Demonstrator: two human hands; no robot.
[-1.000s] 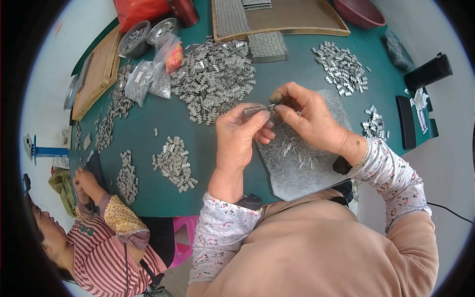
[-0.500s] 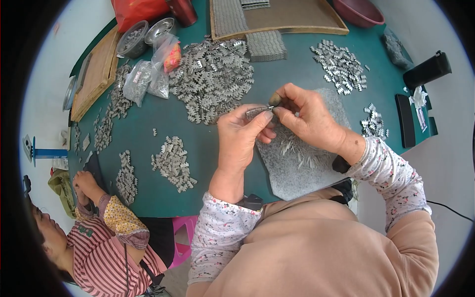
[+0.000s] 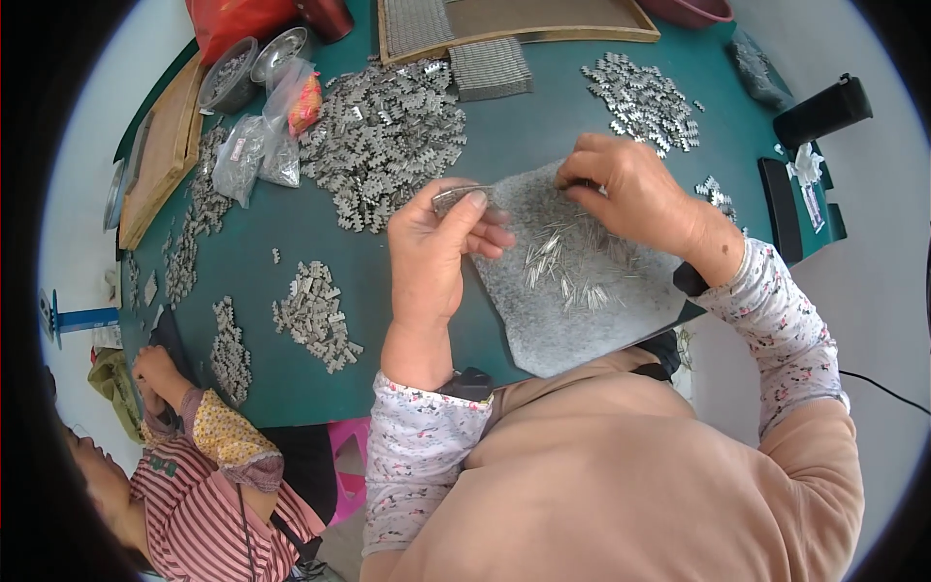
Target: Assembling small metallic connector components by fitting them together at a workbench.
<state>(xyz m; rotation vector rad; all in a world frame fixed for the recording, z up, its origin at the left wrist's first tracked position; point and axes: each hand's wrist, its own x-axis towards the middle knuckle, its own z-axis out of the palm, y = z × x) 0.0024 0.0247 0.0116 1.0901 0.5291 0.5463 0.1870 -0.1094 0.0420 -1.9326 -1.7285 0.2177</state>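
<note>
Between its thumb and fingers, my left hand [image 3: 433, 242] pinches a short strip of small metal links [image 3: 454, 195]; a thin pin seems to stick out along its upper edge. The strip is held above the left edge of a grey felt-like mat [image 3: 551, 341]. A loose scatter of thin, shiny metal pins [image 3: 567, 267] lies on that mat. Over the mat's far part is my right hand [image 3: 630, 189], fingers drawn together and apart from the left hand. Whatever is between those fingertips is too small and dark to make out.
A large heap of toothed metal links [image 3: 383, 141] lies beyond my left hand, with smaller piles around. Wooden-framed trays [image 3: 543, 37], bagged pins [image 3: 239, 163], a black cylinder [image 3: 824, 109] and a phone-like black slab [image 3: 779, 209] rest on the green table. A co-worker's hands [image 3: 155, 373] are at left.
My hands have come apart: the right has left the strip and moved right over the mat, while the left has drawn left with the strip. The whole view has shifted slightly.
</note>
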